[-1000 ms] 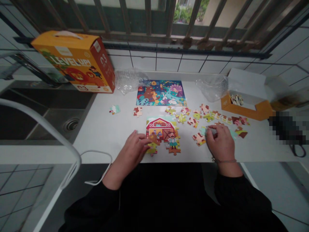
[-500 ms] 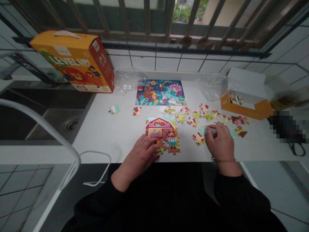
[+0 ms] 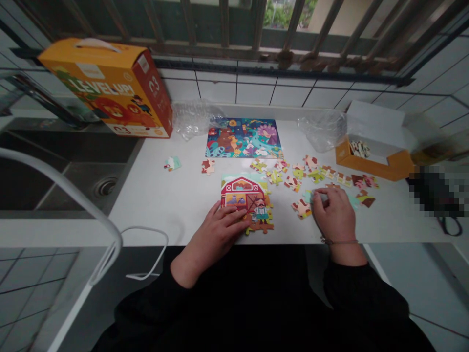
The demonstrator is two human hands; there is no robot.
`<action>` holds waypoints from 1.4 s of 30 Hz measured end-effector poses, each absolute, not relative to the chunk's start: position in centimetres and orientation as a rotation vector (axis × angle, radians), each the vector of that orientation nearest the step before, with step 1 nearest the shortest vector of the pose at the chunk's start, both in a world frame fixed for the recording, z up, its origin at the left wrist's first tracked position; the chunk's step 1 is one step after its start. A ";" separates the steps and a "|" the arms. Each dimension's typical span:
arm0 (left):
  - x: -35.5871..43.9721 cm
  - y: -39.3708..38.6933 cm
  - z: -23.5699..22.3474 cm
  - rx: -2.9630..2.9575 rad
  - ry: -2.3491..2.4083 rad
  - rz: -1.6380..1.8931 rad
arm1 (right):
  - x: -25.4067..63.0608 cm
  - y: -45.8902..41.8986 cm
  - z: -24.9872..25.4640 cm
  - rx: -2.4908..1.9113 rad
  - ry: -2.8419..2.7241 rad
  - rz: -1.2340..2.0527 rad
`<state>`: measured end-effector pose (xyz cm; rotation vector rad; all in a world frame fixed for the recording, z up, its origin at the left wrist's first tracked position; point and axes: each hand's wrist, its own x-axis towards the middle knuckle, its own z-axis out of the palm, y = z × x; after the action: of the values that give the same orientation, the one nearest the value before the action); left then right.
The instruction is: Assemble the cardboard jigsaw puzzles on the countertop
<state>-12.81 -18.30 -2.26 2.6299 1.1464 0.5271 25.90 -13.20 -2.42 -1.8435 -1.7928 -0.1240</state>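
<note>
resting on the barn puzzle [image 3: 244,188], which lies on your side of the forest card [image 3: 244,139], your left hand [image 3: 217,232] has its fingers extended, lightly spread. nearer you and right of that card, your right hand [image 3: 335,212] curls at a mint piece [image 3: 307,197]; whether it pinches cannot be told.

White wall tiles [image 3: 254,93] (dark-grouted) run beneath a barred window [image 3: 224,24].

Steel sink [image 3: 78,183] at left, curved white tube [image 3: 95,210], barred window [image 3: 224,24], white tiled wall [image 3: 254,91]
</note>
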 end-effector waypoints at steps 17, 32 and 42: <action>-12.1 -18.6 -1.5 2.680 1.129 0.566 | 26.2 -13.0 -2.7 -1.839 -1.822 -0.126; -12.1 -18.7 -1.4 2.664 1.054 0.442 | 26.2 -13.0 -2.8 -1.814 -1.836 -0.120; -12.2 -18.7 -1.0 2.632 1.062 0.464 | 26.0 -13.1 -2.6 -1.833 -1.845 -0.124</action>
<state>-12.16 -18.69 -0.97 2.6325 1.0616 0.4643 26.03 -13.14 -2.58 -1.8330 -1.8446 -0.1239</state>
